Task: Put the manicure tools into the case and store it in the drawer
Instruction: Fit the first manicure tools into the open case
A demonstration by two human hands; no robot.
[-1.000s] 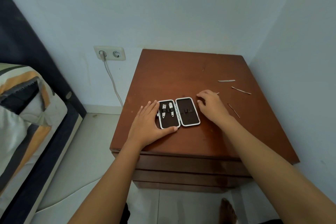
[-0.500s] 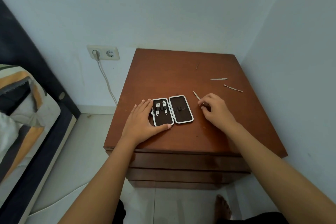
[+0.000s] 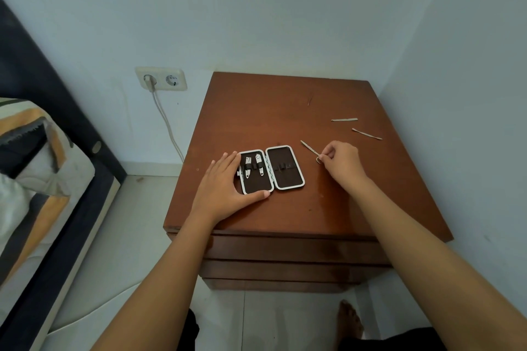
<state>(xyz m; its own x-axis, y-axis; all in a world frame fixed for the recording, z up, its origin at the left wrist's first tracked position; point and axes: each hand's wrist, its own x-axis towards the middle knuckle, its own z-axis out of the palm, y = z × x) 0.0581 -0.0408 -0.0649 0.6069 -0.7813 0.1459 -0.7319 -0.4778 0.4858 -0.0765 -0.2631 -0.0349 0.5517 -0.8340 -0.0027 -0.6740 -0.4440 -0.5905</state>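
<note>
A small manicure case (image 3: 285, 168) with a dark brown lining and white rim lies open flat on the wooden nightstand (image 3: 285, 111). Its left half holds two metal clippers (image 3: 253, 165); the loops of the right half are bare. My left hand (image 3: 225, 191) rests flat against the case's left side, thumb along its front edge. My right hand (image 3: 342, 162) pinches the near end of a thin metal tool (image 3: 309, 147) to the right of the case. Two more slim metal tools (image 3: 344, 120) (image 3: 366, 134) lie further back right. A thin dark pin-like piece (image 3: 309, 100) lies near the back.
The nightstand has shut drawer fronts (image 3: 293, 251) below its top and stands in a wall corner. A wall socket with a plugged-in white cable (image 3: 161, 78) is on the left. A bed with a striped pillow (image 3: 34, 157) fills the left side. A bare foot (image 3: 349, 319) stands on the tiled floor.
My right hand has closed on a thin metal tool and lifted its near end. My left hand has stayed on the case. The view has shifted a little.
</note>
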